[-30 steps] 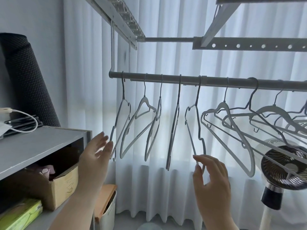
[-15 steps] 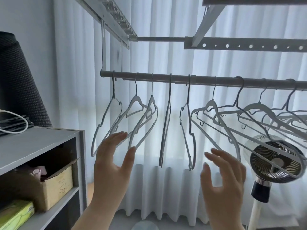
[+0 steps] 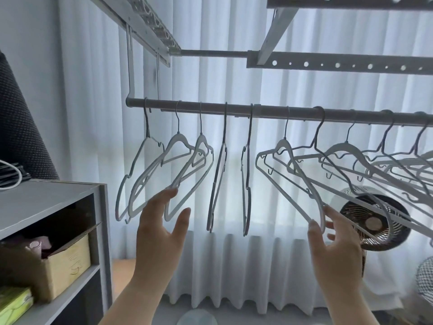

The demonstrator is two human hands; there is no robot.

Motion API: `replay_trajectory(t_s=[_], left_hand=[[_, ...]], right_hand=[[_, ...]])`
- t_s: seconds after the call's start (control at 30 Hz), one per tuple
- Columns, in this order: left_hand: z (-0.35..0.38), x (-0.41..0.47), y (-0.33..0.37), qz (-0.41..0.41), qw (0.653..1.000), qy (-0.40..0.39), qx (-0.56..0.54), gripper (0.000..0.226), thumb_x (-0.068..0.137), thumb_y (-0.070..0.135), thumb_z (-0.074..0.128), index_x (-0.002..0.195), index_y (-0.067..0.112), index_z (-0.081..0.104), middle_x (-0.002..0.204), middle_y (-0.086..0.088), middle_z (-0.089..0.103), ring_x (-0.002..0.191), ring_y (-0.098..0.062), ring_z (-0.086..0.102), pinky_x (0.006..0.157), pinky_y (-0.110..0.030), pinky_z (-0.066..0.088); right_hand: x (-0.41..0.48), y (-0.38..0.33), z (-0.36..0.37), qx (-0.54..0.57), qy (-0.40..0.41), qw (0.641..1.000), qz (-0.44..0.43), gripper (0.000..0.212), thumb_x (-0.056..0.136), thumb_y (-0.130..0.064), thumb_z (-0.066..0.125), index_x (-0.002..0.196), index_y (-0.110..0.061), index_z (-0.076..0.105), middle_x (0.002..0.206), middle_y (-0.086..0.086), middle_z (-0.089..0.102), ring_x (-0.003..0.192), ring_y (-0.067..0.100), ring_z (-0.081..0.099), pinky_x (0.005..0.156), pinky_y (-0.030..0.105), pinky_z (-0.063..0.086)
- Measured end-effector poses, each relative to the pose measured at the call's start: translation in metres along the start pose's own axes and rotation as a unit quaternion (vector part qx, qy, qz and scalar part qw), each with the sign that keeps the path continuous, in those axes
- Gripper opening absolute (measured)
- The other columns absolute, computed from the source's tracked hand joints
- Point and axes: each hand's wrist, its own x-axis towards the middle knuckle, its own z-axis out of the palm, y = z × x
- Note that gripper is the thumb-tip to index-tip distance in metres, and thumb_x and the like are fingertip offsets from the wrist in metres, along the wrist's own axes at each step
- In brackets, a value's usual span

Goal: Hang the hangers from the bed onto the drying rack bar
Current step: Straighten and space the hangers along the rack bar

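Backdrop: a white curtain [image 3: 234,78] filled the view, with daylight glowing through it.
Rack [image 3: 145,26]: its frame sat overhead, and its bar [image 3: 269,112] ran across the middle.
Shelf [image 3: 46,195]: grey, at the left, with a cardboard box [image 3: 68,261] in its upper bay.
Fan [image 3: 372,221]: round, low on the right, behind the hangers.
Hangers [image 3: 178,139]: every one was hooked on the bar. The middle two hung edge-on, and those on the right were bunched and overlapping.
Left hand [image 3: 159,233]: up under the left group, fingers straight, tips touching a hanger's lower edge, gripping nothing.
Right hand [image 3: 335,249]: fingers spread and loose at the low corner of the sixth hanger from the left. The thumb touched its lower arm, with no closed grip.
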Motion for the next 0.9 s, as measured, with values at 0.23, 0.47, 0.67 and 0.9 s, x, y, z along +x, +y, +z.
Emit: replay_trajectory(t_s=[0.23, 0.47, 0.67, 0.9], left_hand=[[0.002, 0.001, -0.008, 0.033, 0.999, 0.006, 0.022, 0.034, 0.074, 0.046, 0.048, 0.107, 0.038, 0.043, 0.108, 0.033, 0.043, 0.102, 0.017, 0.035, 0.091, -0.013, 0.026], [0.004, 0.0, -0.009, 0.048, 0.999, 0.016, 0.018, 0.037, 0.071, 0.051, 0.041, 0.106, 0.038, 0.044, 0.115, 0.015, 0.048, 0.106, 0.014, 0.035, 0.096, -0.024, 0.03], [0.0, -0.001, -0.008, 0.033, 0.999, 0.013, 0.011, 0.038, 0.07, 0.053, 0.04, 0.106, 0.04, 0.044, 0.114, 0.02, 0.047, 0.106, 0.017, 0.033, 0.093, -0.013, 0.025], [0.0, -0.003, -0.009, 0.038, 0.999, 0.01, 0.004, 0.031, 0.07, 0.053, 0.041, 0.101, 0.049, 0.04, 0.111, 0.033, 0.042, 0.103, 0.027, 0.033, 0.096, -0.02, 0.028]], right_hand=[[-0.001, -0.001, 0.002, 0.03, -0.023, 0.999, 0.03, 0.056, 0.071, -0.031, 0.038, 0.115, -0.002, 0.059, 0.09, 0.001, 0.051, 0.085, 0.026, 0.053, 0.076, 0.029, 0.036], [-0.008, -0.009, 0.01, 0.04, -0.023, 0.999, 0.021, 0.051, 0.07, -0.026, 0.041, 0.111, -0.006, 0.062, 0.08, -0.008, 0.053, 0.069, 0.012, 0.05, 0.063, 0.021, 0.036], [-0.013, -0.014, 0.019, 0.043, -0.033, 0.998, 0.025, 0.051, 0.069, -0.026, 0.042, 0.112, -0.008, 0.062, 0.078, -0.011, 0.055, 0.074, 0.019, 0.053, 0.077, 0.029, 0.039], [-0.015, -0.013, 0.024, 0.051, -0.044, 0.998, 0.009, 0.044, 0.074, -0.024, 0.046, 0.112, -0.008, 0.061, 0.083, -0.011, 0.057, 0.077, 0.017, 0.054, 0.077, 0.027, 0.036]])
